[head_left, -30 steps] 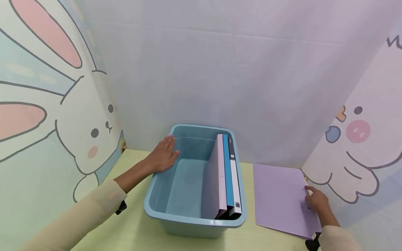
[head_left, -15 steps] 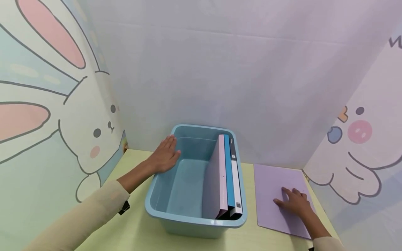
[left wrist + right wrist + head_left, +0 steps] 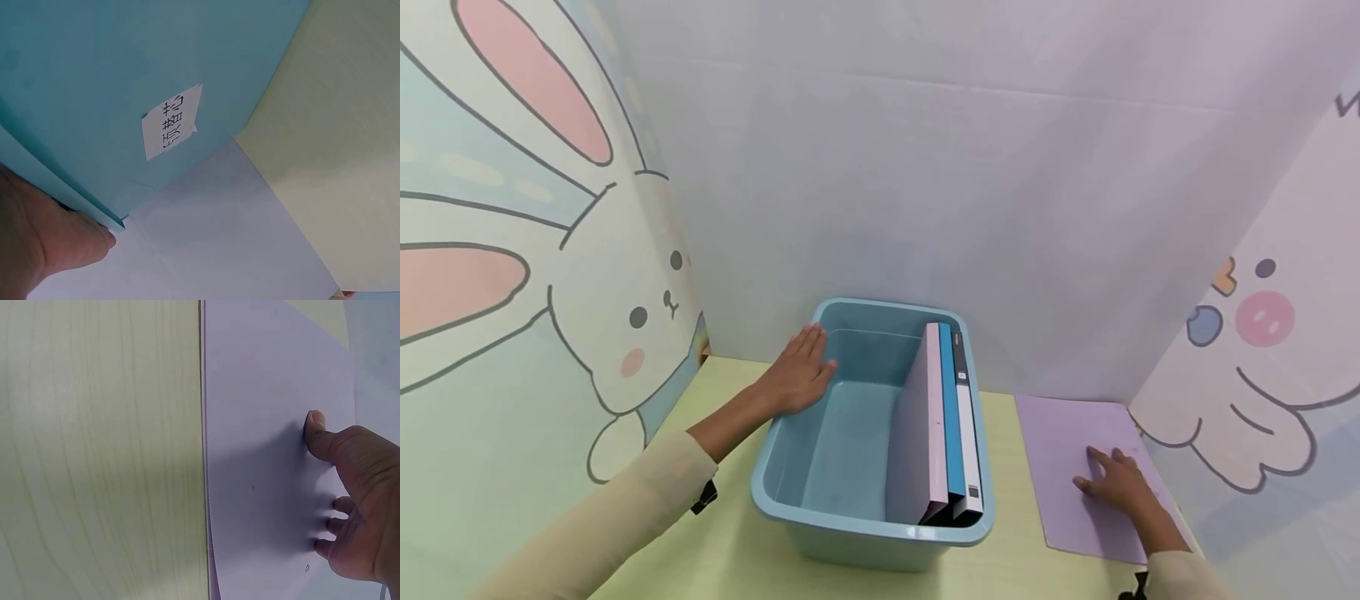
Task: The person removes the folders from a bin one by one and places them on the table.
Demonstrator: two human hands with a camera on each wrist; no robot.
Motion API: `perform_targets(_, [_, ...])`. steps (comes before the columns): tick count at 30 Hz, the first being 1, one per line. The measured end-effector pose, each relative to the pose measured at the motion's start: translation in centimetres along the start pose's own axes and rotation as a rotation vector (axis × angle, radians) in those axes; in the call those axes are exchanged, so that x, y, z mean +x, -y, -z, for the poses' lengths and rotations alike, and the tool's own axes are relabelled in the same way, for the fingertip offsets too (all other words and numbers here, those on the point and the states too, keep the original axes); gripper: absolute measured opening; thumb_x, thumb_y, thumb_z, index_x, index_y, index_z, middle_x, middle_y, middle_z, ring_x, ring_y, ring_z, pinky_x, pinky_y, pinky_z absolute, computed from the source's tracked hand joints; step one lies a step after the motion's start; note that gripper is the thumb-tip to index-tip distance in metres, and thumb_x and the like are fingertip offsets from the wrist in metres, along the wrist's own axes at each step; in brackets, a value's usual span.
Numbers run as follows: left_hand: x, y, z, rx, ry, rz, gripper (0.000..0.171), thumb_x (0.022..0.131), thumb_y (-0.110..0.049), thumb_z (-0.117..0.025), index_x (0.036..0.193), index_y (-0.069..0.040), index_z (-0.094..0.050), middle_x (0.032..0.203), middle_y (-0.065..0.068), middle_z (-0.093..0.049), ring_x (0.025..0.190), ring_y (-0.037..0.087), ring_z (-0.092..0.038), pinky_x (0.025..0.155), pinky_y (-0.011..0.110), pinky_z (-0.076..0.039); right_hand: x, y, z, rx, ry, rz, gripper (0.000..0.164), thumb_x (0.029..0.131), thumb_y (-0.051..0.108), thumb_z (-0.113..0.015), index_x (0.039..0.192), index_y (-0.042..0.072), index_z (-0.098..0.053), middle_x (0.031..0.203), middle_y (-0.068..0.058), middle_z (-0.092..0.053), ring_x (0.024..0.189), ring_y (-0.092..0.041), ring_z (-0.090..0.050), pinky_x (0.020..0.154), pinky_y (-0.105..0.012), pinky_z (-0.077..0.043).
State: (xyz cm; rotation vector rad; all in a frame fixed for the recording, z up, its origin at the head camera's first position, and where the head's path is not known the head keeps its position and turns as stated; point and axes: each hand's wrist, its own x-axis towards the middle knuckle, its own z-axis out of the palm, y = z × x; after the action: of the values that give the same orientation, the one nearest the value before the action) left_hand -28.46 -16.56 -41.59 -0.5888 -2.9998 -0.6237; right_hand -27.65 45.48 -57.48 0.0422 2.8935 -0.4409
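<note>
A light blue plastic bin [image 3: 850,450] stands upright on the table. My left hand [image 3: 797,371] rests on its left rim, with fingers extended; the left wrist view shows part of that hand [image 3: 56,244] at the rim, beside a white label [image 3: 172,122] on the bin's outer wall. To the right of the bin lies a flat purple folder [image 3: 1067,467]. My right hand [image 3: 1120,483] touches its top with spread fingers; the right wrist view shows the thumb [image 3: 319,434] and fingertips against the folder [image 3: 250,450].
Along the bin's right wall stand a pink binder [image 3: 934,417], a blue binder [image 3: 952,408] and a white-and-black binder [image 3: 967,442]. A pale wood-grain tabletop [image 3: 1000,550] lies beneath. Cloth walls with cartoon animals enclose the back [image 3: 880,183] and both sides.
My right hand has moved left from the folder's right edge onto its surface. The folder has shifted right and turned slightly. My left hand stays on the bin's rim.
</note>
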Motion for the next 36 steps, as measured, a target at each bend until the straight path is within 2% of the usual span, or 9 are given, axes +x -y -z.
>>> perform_targets(8, [0.1, -0.2, 0.0, -0.009, 0.008, 0.001, 0.071, 0.121, -0.029, -0.034, 0.172, 0.019, -0.017, 0.185, 0.037, -0.011, 0.176, 0.055, -0.006, 0.143, 0.067, -0.009, 0.0, -0.5, 0.6, 0.060, 0.049, -0.054, 0.093, 0.104, 0.045, -0.078, 0.165, -0.011, -0.037, 0.165, -0.060, -0.009, 0.152, -0.084, -0.012, 0.118, -0.095, -0.027])
perform_targets(13, [0.1, -0.1, 0.0, -0.003, 0.008, 0.006, 0.072, 0.121, -0.030, -0.034, 0.172, 0.018, -0.017, 0.185, 0.037, -0.011, 0.176, 0.054, -0.006, 0.144, 0.066, -0.008, 0.1, -0.3, 0.8, 0.068, 0.047, -0.065, 0.091, 0.104, 0.043, -0.079, 0.165, -0.012, -0.037, 0.165, -0.060, -0.009, 0.152, -0.083, -0.013, 0.119, -0.094, -0.028])
perform_targets(19, [0.2, 0.0, -0.1, 0.004, 0.007, 0.005, 0.072, 0.121, -0.030, -0.034, 0.172, 0.018, -0.017, 0.185, 0.037, -0.011, 0.176, 0.054, -0.006, 0.144, 0.066, -0.009, 0.4, 0.1, 1.1, 0.019, -0.011, 0.003, 0.086, 0.099, 0.031, -0.084, 0.157, -0.017, -0.044, 0.156, -0.063, -0.030, 0.145, -0.083, -0.032, 0.116, -0.090, -0.038])
perform_targets(23, [0.2, -0.1, 0.0, 0.001, 0.005, 0.002, 0.072, 0.121, -0.030, -0.034, 0.171, 0.019, -0.018, 0.185, 0.037, -0.011, 0.175, 0.055, -0.006, 0.143, 0.067, -0.009, 0.7, 0.6, 1.8, 0.027, -0.043, 0.038, 0.088, 0.095, 0.032, -0.088, 0.154, -0.018, -0.048, 0.151, -0.058, -0.045, 0.141, -0.078, -0.043, 0.115, -0.085, -0.043])
perform_targets(24, [0.2, -0.1, 0.0, 0.001, 0.004, 0.002, 0.072, 0.121, -0.030, -0.034, 0.171, 0.019, -0.018, 0.185, 0.037, -0.011, 0.175, 0.055, -0.006, 0.143, 0.067, -0.009, 1.0, 0.6, 1.7, 0.024, -0.077, 0.045, 0.087, 0.095, 0.035, -0.089, 0.153, -0.017, -0.052, 0.147, -0.055, -0.051, 0.138, -0.076, -0.048, 0.113, -0.082, -0.046])
perform_targets(30, [0.1, -0.1, 0.1, -0.002, 0.001, 0.004, 0.071, 0.121, -0.029, -0.034, 0.171, 0.019, -0.018, 0.185, 0.037, -0.011, 0.175, 0.055, -0.006, 0.143, 0.067, -0.009, 1.2, 3.1, 2.8, 0.061, -0.124, 0.094, 0.079, 0.099, 0.034, -0.083, 0.152, -0.017, -0.053, 0.143, -0.052, -0.057, 0.135, -0.072, -0.054, 0.110, -0.080, -0.049])
perform_targets(31, [0.1, -0.1, 0.1, -0.005, -0.001, 0.003, 0.071, 0.121, -0.029, -0.034, 0.171, 0.019, -0.018, 0.185, 0.037, -0.011, 0.175, 0.055, -0.006, 0.143, 0.067, -0.009, 1.0, 3.8, 3.2, 0.075, -0.102, 0.099, 0.079, 0.101, 0.031, -0.081, 0.154, -0.018, -0.050, 0.146, -0.053, -0.054, 0.137, -0.073, -0.052, 0.113, -0.081, -0.047])
perform_targets(33, [0.1, -0.1, 0.1, -0.008, -0.003, -0.001, 0.071, 0.121, -0.029, -0.034, 0.171, 0.019, -0.018, 0.184, 0.038, -0.011, 0.175, 0.055, -0.006, 0.143, 0.067, -0.009, 0.9, 5.0, 3.6, 0.079, -0.113, 0.115, 0.076, 0.103, 0.030, -0.079, 0.155, -0.017, -0.050, 0.148, -0.051, -0.055, 0.138, -0.071, -0.053, 0.113, -0.080, -0.048])
perform_targets(36, [0.1, -0.1, 0.0, -0.012, -0.005, -0.004, 0.071, 0.121, -0.028, -0.035, 0.171, 0.020, -0.018, 0.184, 0.038, -0.011, 0.175, 0.056, -0.007, 0.143, 0.068, -0.009, 0.9, 6.8, 4.0, 0.093, -0.120, 0.146, 0.073, 0.107, 0.030, -0.076, 0.158, -0.015, -0.049, 0.152, -0.048, -0.056, 0.137, -0.068, -0.058, 0.110, -0.076, -0.054])
